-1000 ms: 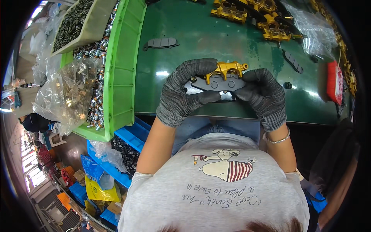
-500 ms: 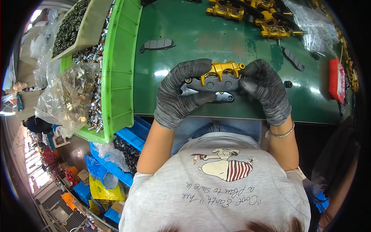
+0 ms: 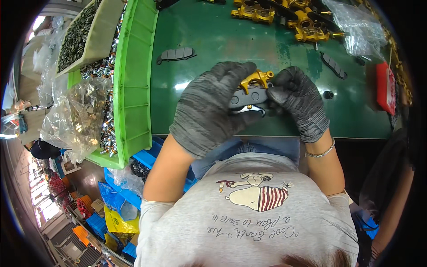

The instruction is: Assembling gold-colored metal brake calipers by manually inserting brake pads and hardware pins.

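My gloved left hand [image 3: 204, 109] wraps round a gold brake caliper [image 3: 256, 79], thumb below and fingers above. A dark grey brake pad [image 3: 246, 99] sits in the caliper, facing me, and a shiny silver part [image 3: 251, 107] shows under it. At the caliper's right end is my gloved right hand [image 3: 302, 102], its thumb and fingers pinched together. Whatever lies between those fingertips is hidden. The left glove covers the caliper's left side. Both hands are above the near edge of the green table [image 3: 213, 40].
Loose brake pads lie at left [image 3: 178, 54] and right [image 3: 333, 65]. A small black cap [image 3: 328, 95] stands beside my right hand. Gold calipers [image 3: 307, 29] and a clear plastic bag [image 3: 360, 31] occupy the back right, a red box [image 3: 385, 89] the right. A green crate [image 3: 133, 84] of metal parts borders the left.
My left hand has turned and shifted over the caliper, covering more of its left side. The caliper has moved slightly left and tilted. My right hand has followed, still pinched at its right end.
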Available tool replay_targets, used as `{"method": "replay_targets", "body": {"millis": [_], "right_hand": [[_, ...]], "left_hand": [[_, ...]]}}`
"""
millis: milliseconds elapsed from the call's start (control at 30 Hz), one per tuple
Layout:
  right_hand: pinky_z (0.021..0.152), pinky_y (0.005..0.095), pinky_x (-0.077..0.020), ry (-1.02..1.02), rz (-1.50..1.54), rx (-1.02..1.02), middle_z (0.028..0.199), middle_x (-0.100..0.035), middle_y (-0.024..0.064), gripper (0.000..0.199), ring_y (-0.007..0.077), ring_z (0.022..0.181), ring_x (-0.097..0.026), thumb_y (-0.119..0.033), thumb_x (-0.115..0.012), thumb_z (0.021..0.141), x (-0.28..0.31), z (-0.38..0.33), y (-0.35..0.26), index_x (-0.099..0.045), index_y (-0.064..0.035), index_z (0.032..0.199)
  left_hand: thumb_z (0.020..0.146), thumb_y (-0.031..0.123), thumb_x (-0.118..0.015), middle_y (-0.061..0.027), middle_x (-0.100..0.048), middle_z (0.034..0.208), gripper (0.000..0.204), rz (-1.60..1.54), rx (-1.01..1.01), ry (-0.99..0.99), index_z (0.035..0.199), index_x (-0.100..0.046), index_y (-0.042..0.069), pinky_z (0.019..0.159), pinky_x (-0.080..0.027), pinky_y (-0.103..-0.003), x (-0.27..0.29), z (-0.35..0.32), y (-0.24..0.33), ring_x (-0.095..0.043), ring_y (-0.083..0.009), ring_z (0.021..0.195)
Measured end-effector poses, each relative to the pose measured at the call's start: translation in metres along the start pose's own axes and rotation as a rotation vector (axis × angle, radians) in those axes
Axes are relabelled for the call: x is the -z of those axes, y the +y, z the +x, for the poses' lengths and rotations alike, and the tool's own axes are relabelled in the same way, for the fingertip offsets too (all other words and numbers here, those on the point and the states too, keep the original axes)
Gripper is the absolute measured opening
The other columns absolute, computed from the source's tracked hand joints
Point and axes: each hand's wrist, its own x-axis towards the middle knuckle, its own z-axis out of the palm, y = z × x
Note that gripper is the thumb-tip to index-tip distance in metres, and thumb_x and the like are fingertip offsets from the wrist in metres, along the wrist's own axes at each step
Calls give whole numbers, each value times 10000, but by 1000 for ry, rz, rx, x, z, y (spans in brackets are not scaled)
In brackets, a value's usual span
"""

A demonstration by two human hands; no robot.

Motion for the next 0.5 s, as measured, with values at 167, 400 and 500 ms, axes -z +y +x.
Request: {"method": "replay_targets", "body": {"millis": [167,400,500], "right_hand": [[620,196,-501,16,-54,102,832,-590,30,270,86,736,-581,-77,-747,747,-4,5,3,-565,-53,945],[709,219,-488,48,-221,356,861,-599,16,269,98,764,-584,-115,-747,751,6,8,5,-591,-53,961],[732,245,-494,40,-366,424,894,-621,29,262,118,795,-599,-137,-736,763,25,9,-9,-602,-52,971]], "left_hand": [[694,335,-756,-150,-615,1046,619,399,79,-179,1210,-531,78,783,-496,-375,-5,16,17,-609,-329,918],[743,388,-695,-130,-628,1017,576,470,53,-286,1213,-533,98,744,-504,-378,-1,20,25,-624,-310,874],[751,378,-689,-126,-633,1003,562,487,33,-331,1217,-529,109,723,-508,-380,0,20,28,-629,-308,848]]}}
